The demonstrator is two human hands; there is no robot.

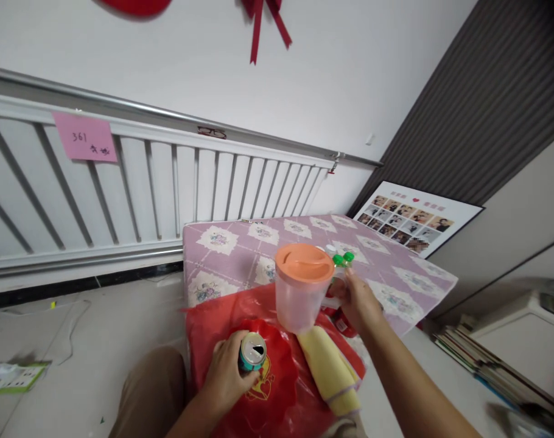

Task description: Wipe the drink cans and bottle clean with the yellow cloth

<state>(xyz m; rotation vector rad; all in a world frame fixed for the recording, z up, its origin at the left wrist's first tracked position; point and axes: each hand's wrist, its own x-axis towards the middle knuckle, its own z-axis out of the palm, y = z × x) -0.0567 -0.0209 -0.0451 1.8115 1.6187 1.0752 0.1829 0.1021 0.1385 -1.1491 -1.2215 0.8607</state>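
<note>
My left hand (226, 371) is wrapped round an opened drink can (253, 351), upright over a red plastic sheet (213, 316) with a gold print. My right hand (359, 298) grips the handle of a translucent plastic pitcher (298, 301) with an orange lid (304, 263). The pitcher stands upright at the middle of the view; whether its base touches the sheet I cannot tell. A folded yellow cloth (329, 371) lies just below the pitcher. Behind my right hand are green-capped bottles (343, 260) and a red item (343, 322), partly hidden.
A purple patterned cloth (377, 246) covers the table. Behind it runs a white radiator (213, 182) with glasses (212, 132) on top. A photo board (414, 219) leans at the right, near stacked books (469, 359).
</note>
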